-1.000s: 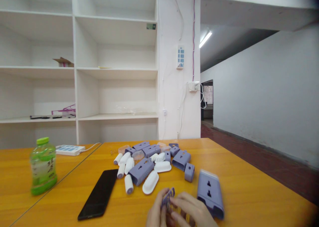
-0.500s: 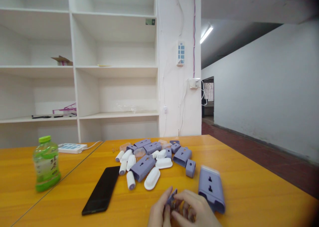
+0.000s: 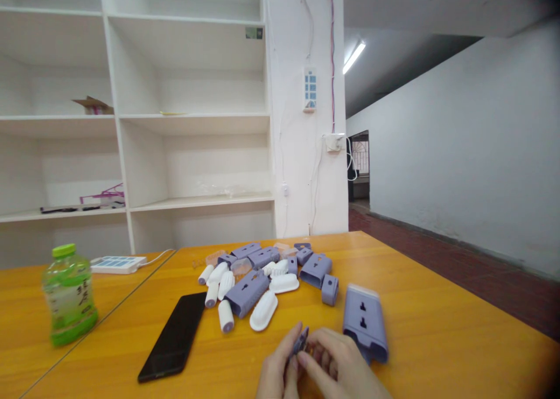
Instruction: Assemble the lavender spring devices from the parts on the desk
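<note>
At the table's near edge, my left hand (image 3: 279, 367) pinches a small purple plastic part (image 3: 301, 342) between thumb and fingers. My right hand (image 3: 339, 361) is closed against the same part from the right, its fingertips curled around it. Much of the part is covered by the fingers, so its full shape is hidden. Just right of my right hand lies a larger purple plastic housing (image 3: 365, 320) with two keyhole-shaped slots and an open near end. A white oval piece (image 3: 263, 311) lies beyond my hands.
Farther back sits a pile of purple housings (image 3: 247, 293), white cylinders (image 3: 226, 317), white oval pieces and clear parts. A black phone (image 3: 174, 338) lies left of it. A green bottle (image 3: 70, 297) and a white power strip (image 3: 118, 264) stand at the left. White shelves (image 3: 196, 202) rise behind.
The view has turned slightly to the right, so the things on the table appear shifted left. My right fingers have closed in more tightly around the small purple part.
</note>
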The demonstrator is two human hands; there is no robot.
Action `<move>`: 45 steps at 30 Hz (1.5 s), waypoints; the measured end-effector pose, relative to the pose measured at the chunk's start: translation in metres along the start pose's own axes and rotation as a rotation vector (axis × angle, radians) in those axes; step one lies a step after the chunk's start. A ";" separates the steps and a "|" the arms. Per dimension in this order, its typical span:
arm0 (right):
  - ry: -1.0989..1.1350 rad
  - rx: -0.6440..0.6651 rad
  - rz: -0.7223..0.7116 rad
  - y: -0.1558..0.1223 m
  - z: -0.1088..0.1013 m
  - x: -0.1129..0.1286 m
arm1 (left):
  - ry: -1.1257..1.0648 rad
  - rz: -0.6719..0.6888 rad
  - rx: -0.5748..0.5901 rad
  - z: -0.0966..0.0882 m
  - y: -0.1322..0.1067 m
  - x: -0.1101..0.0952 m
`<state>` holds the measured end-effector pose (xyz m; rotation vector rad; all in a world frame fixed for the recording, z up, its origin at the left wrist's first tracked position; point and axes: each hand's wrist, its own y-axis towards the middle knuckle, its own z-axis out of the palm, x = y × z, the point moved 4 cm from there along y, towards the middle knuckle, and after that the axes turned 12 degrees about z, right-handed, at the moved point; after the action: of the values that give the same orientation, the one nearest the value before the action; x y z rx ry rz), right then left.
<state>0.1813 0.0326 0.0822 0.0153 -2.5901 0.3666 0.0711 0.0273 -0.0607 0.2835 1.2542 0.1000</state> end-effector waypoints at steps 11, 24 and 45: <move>0.263 0.010 0.061 0.005 0.009 -0.017 | -0.106 -0.137 -0.081 0.003 0.003 -0.044; 0.498 0.181 0.312 0.012 0.018 -0.023 | -0.405 -0.125 -0.097 0.020 0.003 -0.022; -0.050 0.152 -0.268 -0.013 -0.054 0.012 | -0.638 -0.450 -0.268 0.013 0.009 -0.050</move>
<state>0.1987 0.0352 0.1363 0.4253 -2.5582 0.4663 0.0686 0.0220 -0.0086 -0.1966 0.6341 -0.1981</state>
